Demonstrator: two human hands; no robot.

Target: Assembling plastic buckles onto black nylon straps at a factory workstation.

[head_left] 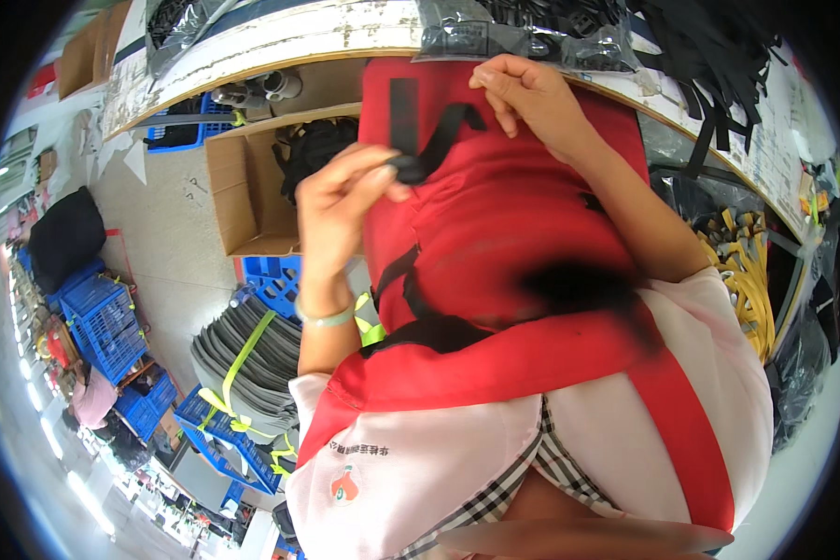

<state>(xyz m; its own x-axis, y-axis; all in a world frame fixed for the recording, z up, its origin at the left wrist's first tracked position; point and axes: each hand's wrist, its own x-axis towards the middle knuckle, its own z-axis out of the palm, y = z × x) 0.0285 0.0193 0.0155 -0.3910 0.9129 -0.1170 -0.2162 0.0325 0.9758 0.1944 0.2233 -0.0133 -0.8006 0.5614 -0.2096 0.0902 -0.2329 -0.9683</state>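
A red fabric bag [504,224] with black straps lies across my lap and reaches up to the worn white table edge [280,42]. My left hand [345,201] pinches a small black buckle on a black strap [429,149] against the bag's front. My right hand [527,93] presses the bag's top edge, fingers curled on the red fabric. A pale bracelet sits on my left wrist.
An open cardboard box [252,187] with black parts stands under the table at left. Blue crates [103,322] and a bundle of grey pieces tied with yellow-green tape [247,359] sit on the floor. Black straps [709,56] and clear bags lie on the table; yellow straps [751,271] hang at right.
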